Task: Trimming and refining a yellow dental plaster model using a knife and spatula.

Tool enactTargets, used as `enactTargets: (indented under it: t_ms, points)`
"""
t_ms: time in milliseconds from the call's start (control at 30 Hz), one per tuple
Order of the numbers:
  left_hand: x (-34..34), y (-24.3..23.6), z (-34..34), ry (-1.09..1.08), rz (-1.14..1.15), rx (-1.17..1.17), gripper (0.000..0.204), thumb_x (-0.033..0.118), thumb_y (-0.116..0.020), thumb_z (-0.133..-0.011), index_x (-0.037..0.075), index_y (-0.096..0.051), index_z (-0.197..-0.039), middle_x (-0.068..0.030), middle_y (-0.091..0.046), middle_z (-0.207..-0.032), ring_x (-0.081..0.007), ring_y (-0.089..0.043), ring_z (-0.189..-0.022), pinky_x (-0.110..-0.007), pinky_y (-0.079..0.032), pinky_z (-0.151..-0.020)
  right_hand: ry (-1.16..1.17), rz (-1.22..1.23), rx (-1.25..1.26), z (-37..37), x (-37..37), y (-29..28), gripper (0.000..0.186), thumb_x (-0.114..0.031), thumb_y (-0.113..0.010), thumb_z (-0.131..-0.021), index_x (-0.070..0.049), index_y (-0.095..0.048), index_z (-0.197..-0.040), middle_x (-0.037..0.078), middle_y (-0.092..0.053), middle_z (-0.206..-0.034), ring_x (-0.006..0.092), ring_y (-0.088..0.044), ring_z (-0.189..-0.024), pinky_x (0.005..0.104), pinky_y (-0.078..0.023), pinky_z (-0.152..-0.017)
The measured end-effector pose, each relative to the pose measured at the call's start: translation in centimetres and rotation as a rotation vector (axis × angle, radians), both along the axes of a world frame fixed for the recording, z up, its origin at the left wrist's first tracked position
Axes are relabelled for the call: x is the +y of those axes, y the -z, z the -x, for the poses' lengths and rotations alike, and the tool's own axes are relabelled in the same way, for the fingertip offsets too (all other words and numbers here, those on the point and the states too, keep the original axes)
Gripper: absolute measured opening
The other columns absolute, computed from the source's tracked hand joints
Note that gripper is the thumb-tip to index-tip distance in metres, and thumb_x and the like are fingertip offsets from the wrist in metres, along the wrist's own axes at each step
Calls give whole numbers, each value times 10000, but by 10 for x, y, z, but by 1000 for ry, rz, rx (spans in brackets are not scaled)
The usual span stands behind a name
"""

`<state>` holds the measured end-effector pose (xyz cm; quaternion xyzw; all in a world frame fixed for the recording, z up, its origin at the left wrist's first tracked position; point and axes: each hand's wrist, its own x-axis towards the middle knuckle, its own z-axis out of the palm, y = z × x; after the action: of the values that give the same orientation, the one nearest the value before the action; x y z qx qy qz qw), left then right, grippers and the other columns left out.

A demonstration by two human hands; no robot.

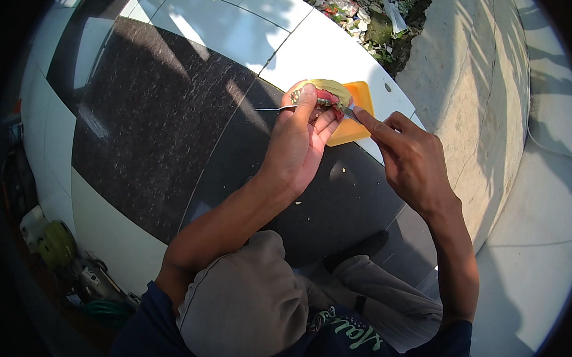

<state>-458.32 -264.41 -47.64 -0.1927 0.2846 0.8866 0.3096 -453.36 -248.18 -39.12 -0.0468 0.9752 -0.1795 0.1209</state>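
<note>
My left hand [299, 137] is closed around a small rounded object [331, 87], yellow-green and ridged on top, with red and speckled parts below; its kind is unclear. From the left side of that hand a thin, shiny metal strip [270, 109] sticks out; its other end is hidden. My right hand [412, 155] pinches a slim, knife-like tool [350, 113] with a pale section near its top. The tool's tip meets the right side of the ridged object. Behind and beneath the hands lies a yellow-orange tray [361, 94].
The tiled floor has dark [151, 120] and white tiles, with small pale crumbs near my feet. A concrete wall [459, 78] curves along the right, beside a strip of soil and litter [378, 30]. Green and grey power tools [57, 244] lie at the far left.
</note>
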Motion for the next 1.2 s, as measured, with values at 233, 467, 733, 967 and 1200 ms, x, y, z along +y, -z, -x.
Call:
enactTargets:
  t_ms: [233, 467, 733, 967, 1200]
  points:
    - [-1, 0, -2, 37, 8, 15, 417, 353, -461, -1020, 39, -395, -1287, -137, -494, -1274, -250, -498, -1221, -413, -358, -1106, -144, -185, -3, 4, 7, -10, 563, -22, -593, -804, -242, -566, -1322, 70, -614, -903, 274, -647, -703, 396, -527, -595]
    - [2, 5, -5, 58, 7, -29, 449, 366, -471, -1014, 41, -389, -1312, -133, -501, -1257, -259, -473, -1254, -414, -324, -1126, -243, -272, 34, 5, 11, -16, 519, -43, -580, -813, -214, -570, -1303, 67, -589, -889, 245, -648, -737, 373, -516, -579]
    - [5, -8, -1, 0, -225, -143, 493, 394, -375, -1037, 46, -309, -1379, -196, -447, -1328, -305, -397, -1326, -465, -310, -1135, 94, 63, -85, -22, -4, -21, 330, -75, -553, -930, -120, -601, -1253, 127, -594, -793, 293, -620, -632, 399, -487, -563]
    - [-3, -7, 9, -87, -177, -57, 456, 315, -411, -1032, 90, -262, -1400, -165, -404, -1274, -280, -466, -1206, -525, -406, -1072, 535, 454, 73, -59, -34, 7, 320, -72, -532, -959, -54, -585, -1274, 155, -663, -908, 210, -627, -678, 324, -507, -640]
    - [-2, -14, 4, -82, -192, -35, 451, 291, -375, -1043, 84, -231, -1417, -174, -401, -1282, -285, -468, -1206, -523, -403, -1082, 400, 389, 176, -37, -43, 16, 343, -50, -545, -941, -69, -591, -1280, 146, -645, -857, 215, -617, -664, 319, -502, -638]
